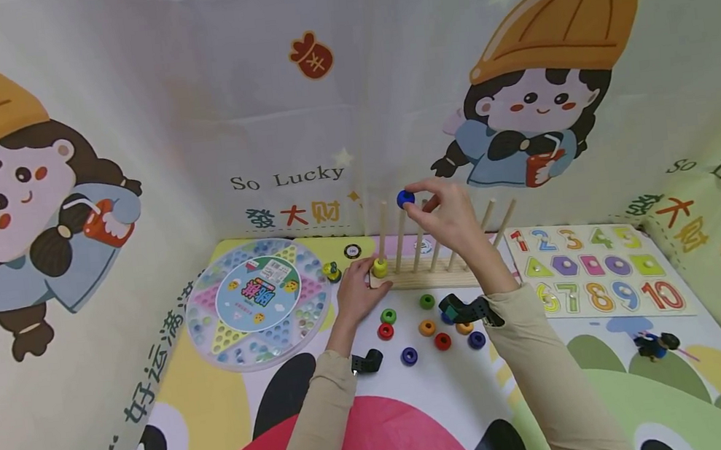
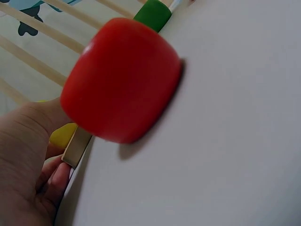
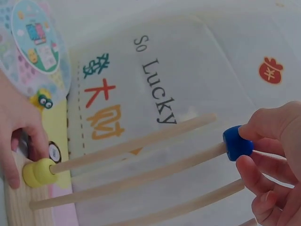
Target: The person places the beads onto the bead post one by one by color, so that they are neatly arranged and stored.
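Loose wooden rings (image 1: 428,326) lie nearest you at lower centre, between your forearms.
At centre, your left hand (image 1: 356,293) curls its fingers on the wooden peg rack's (image 1: 434,273) end, steadying it beside a seated yellow ring (image 1: 379,266); right of it, your right hand (image 1: 454,219) pinches a blue wooden ring (image 1: 405,198) atop the second peg (image 1: 399,239), lined up over it.

Bare wooden pegs (image 3: 141,176), glossy painted blue bead (image 3: 236,142), smooth mat (image 2: 225,141).

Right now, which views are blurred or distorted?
Head view: sharp, but wide-angle bending at the edges. Left wrist view: the red wooden ring fills the frame, soft and out of focus. Right wrist view: hazy; the blue wooden bead still reads.
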Demonstrator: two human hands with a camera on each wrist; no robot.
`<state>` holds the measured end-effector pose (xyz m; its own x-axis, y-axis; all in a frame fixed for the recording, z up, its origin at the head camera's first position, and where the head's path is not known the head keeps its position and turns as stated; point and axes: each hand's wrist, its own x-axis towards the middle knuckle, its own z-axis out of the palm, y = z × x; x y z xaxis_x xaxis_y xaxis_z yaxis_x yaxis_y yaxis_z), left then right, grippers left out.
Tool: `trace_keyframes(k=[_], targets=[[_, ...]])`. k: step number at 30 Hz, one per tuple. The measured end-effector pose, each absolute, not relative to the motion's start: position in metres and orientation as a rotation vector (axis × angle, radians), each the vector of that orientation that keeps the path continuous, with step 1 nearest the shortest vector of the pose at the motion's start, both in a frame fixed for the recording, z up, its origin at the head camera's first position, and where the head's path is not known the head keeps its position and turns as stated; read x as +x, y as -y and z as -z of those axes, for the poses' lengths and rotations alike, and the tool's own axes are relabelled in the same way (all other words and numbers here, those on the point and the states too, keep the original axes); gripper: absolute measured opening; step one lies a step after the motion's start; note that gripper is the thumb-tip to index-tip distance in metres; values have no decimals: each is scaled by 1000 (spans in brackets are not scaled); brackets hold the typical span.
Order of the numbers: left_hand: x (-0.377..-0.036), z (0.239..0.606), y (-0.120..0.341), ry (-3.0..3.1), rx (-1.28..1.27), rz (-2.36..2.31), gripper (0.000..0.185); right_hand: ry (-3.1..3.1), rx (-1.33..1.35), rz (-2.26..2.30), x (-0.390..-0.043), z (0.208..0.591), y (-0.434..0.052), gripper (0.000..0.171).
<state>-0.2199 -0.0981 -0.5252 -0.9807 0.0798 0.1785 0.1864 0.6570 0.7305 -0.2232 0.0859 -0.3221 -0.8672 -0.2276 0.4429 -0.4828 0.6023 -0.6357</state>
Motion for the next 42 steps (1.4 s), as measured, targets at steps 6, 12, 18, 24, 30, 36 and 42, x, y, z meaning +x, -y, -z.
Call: trace_keyframes(k=[6, 12, 18, 24, 30, 36, 42], targets=[[-220, 526, 97, 2756, -214, 1204, 69, 2522, 570, -1126, -222, 323, -87, 26], [-222, 526, 99, 2743, -220, 1205, 68, 2452, 596, -1240, -215, 328, -97, 23], [-221, 524, 100, 2717, -211, 1222, 68, 2516, 544, -1335, -202, 355, -121, 23], [-221, 526, 99, 2719, -209, 1237, 67, 2663, 513, -1332, -192, 395, -145, 22], [-222, 528, 97, 2724, -208, 1223, 67, 2830, 500, -1341, -180, 434, -166, 28], [-221, 527, 97, 2728, -197, 1224, 68, 2938, 540, -1408, -172, 460, -179, 31], [-221, 526, 96, 2732, -183, 1240, 67, 2975, 591, -1458, -168, 472, -182, 33]])
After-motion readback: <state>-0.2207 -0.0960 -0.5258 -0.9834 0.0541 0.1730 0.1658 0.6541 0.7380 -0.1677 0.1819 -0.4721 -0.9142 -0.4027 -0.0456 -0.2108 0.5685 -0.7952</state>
